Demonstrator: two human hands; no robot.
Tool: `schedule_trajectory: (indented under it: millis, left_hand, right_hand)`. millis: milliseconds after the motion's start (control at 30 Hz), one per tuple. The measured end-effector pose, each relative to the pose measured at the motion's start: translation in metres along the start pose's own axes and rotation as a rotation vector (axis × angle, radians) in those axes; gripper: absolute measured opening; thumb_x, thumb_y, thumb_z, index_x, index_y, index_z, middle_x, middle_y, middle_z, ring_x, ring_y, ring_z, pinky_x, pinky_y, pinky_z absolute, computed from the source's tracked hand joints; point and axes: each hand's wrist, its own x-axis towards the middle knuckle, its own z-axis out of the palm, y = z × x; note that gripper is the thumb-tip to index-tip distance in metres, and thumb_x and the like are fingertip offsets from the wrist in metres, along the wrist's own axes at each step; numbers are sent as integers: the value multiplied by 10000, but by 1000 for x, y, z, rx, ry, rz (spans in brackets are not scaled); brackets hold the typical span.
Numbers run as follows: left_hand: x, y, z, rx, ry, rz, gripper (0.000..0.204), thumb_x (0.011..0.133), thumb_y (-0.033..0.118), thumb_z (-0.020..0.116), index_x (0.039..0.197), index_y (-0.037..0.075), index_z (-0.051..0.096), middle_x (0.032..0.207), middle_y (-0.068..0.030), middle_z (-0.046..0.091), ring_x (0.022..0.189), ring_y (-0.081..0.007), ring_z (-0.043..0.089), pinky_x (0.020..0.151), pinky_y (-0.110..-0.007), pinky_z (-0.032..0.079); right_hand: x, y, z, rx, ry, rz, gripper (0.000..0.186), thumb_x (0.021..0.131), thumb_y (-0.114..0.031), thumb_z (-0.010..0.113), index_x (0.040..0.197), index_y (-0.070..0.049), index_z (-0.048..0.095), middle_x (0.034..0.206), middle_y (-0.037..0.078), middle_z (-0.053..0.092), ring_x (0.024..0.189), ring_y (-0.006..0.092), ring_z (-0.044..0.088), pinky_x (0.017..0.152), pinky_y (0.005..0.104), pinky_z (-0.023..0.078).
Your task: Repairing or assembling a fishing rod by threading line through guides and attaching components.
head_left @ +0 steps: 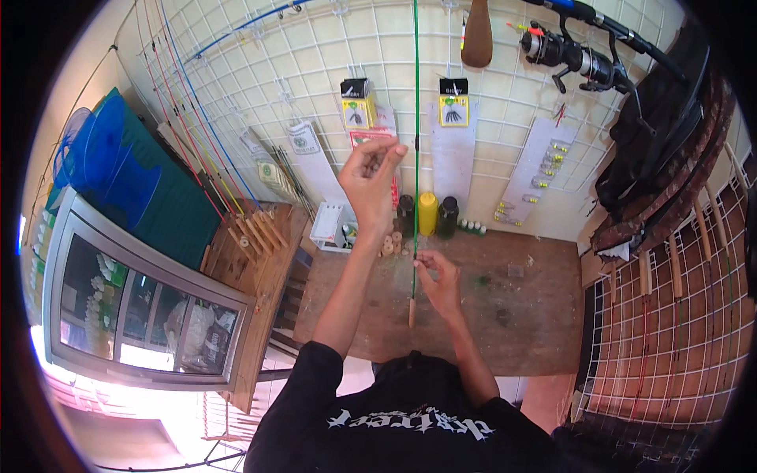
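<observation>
A thin green fishing rod (415,94) stands upright in front of me, its wooden butt end just above the brown workbench (520,315). My left hand (371,180) is raised high, fingertips pinched together right beside the rod's shaft, perhaps on a fine line that I cannot make out. Lower down, my right hand (438,282) pinches the rod close to its butt.
A white wire grid wall (315,71) carries hook packets, a spinning reel on a rod (572,51) and several coloured rods at the left. Bottles (427,213), a white tray (329,227) and corks stand at the bench's back. A glass display case (142,307) is at the left.
</observation>
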Motion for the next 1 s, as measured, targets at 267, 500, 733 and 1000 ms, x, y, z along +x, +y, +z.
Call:
schedule_trajectory:
  millis: [267,500,733,1000]
  left_hand:
    - [8,-1,1,-6,-84,12,156,816,58,695,942,-8,629,833,-47,640,746,-68,566,681,-207,442]
    - [4,-14,2,-210,-23,-64,172,774,-4,717,919,-8,625,791,-38,639,718,-63,569,674,-192,435]
    - [5,-20,0,-345,-40,-113,217,757,-43,713,935,-11,594,788,-67,658,734,-84,604,707,-200,458]
    - [7,-29,-1,-316,-74,-92,173,818,-36,653,970,-13,573,837,-81,651,730,-92,600,656,-226,491]
  right_hand:
    - [1,-2,-1,43,-23,16,168,830,-2,612,997,12,623,872,97,675,820,128,639,735,266,502]
    - [-4,-5,-1,4,-43,5,151,838,11,620,987,31,616,871,65,665,819,87,608,746,239,492]
    - [-3,-8,-1,2,-22,-13,155,825,-1,620,978,22,619,850,107,673,784,128,641,716,262,506]
    - [-2,-7,-1,0,-45,4,147,835,17,618,982,32,616,876,73,665,822,98,615,744,242,493]
